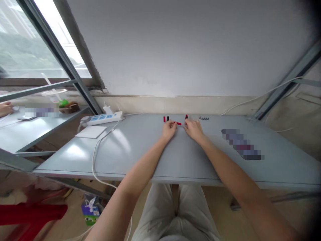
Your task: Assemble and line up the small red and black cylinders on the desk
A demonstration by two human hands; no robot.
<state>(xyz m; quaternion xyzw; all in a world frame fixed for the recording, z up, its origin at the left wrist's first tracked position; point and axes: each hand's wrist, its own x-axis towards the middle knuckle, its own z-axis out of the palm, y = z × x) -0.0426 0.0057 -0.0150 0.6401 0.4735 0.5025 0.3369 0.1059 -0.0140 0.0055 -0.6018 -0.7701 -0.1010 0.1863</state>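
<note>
Near the back middle of the grey table, my left hand (pixel 169 130) pinches a slim red tube (pixel 178 123), which points to the right. My right hand (pixel 194 129) is close by on the right with its fingers drawn together; what they hold, if anything, is too small to make out. Just behind its fingertips is a small red and black piece (pixel 186 117), partly hidden. Behind my left hand a short red cylinder (pixel 164 119) and a short black cylinder (pixel 168 118) stand upright, side by side. Several tiny dark grey pieces (pixel 205 118) lie in a row beyond my right hand.
A white power strip (pixel 102 118) and a flat white box (pixel 91 132) sit at the left, with a white cable (pixel 94 154) running over the front edge. A blurred-out flat object (pixel 242 144) lies at the right. Another person's hand (pixel 6 108) rests on the far-left table.
</note>
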